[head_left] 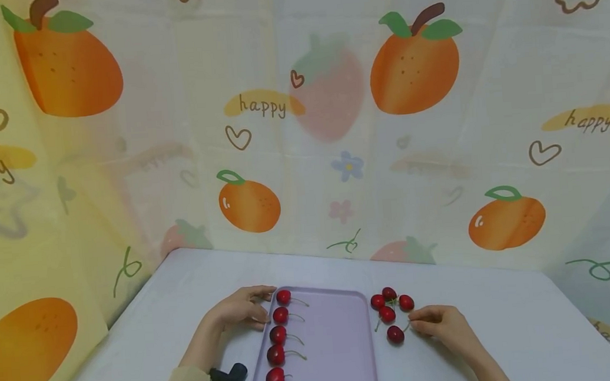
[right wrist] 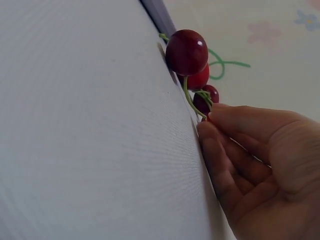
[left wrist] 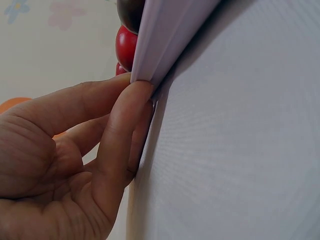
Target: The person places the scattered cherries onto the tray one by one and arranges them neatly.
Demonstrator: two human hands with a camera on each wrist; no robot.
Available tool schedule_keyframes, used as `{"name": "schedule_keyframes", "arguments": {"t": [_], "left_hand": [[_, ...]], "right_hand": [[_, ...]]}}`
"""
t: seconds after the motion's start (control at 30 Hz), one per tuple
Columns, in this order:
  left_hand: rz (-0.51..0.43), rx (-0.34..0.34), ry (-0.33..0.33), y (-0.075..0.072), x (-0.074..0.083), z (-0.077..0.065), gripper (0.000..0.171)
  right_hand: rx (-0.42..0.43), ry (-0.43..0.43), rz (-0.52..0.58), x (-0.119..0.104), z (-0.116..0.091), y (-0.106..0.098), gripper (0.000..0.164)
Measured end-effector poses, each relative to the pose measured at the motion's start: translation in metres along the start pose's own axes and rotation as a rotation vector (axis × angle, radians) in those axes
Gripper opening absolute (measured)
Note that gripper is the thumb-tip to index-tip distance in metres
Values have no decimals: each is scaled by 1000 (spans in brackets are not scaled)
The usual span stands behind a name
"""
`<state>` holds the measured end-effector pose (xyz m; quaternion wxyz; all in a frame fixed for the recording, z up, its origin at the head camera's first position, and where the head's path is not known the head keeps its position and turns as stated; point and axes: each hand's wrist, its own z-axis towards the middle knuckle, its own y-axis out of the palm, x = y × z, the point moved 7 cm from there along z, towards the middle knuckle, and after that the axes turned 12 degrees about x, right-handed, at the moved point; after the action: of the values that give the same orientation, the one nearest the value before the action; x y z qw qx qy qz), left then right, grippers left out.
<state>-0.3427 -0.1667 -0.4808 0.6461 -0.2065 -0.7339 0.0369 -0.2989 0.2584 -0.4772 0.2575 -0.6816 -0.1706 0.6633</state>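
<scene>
Our left hand (head_left: pixel 244 308) pinched the lilac tray (head_left: pixel 337 342) by its left rim, and along that side we had five red cherries (head_left: pixel 278 335) in a neat column, stems to the right! Over on the white surface (head_left: pixel 429 368), right of the tray, our right hand (head_left: pixel 442 325) had thumb and finger clamped on the stem (right wrist: pixel 188 97) of the nearest cherry (head_left: pixel 395 334), four loose cherries (head_left: pixel 387 314) bunched just beyond it.

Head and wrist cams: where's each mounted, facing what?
Head: on the head, facing forward and down at the lilac tray; left hand, right hand and forearms show.
Left wrist: worn there, facing the tray's rim; left hand shows, pinching it.
Right wrist: worn there, facing a cherry; right hand shows, pinching its stem.
Shared: head and right wrist show that cherry.
</scene>
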Motion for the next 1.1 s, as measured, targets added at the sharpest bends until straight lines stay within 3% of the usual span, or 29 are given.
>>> {"name": "schedule_keyframes", "arguments": {"t": [0.33, 0.53, 0.8, 1.1], "left_hand": [[33, -2, -11, -1, 1, -2, 68], [31, 5, -26, 0, 0, -3, 67], [40, 14, -35, -1, 0, -2, 67], [17, 14, -19, -2, 0, -1, 67]], "right_hand": [[-12, -78, -54, -5, 0, 1, 27], [9, -68, -89, -5, -1, 1, 22], [-16, -106, -34, -10, -2, 3, 26], [27, -73, -97, -11, -3, 2, 18]]}}
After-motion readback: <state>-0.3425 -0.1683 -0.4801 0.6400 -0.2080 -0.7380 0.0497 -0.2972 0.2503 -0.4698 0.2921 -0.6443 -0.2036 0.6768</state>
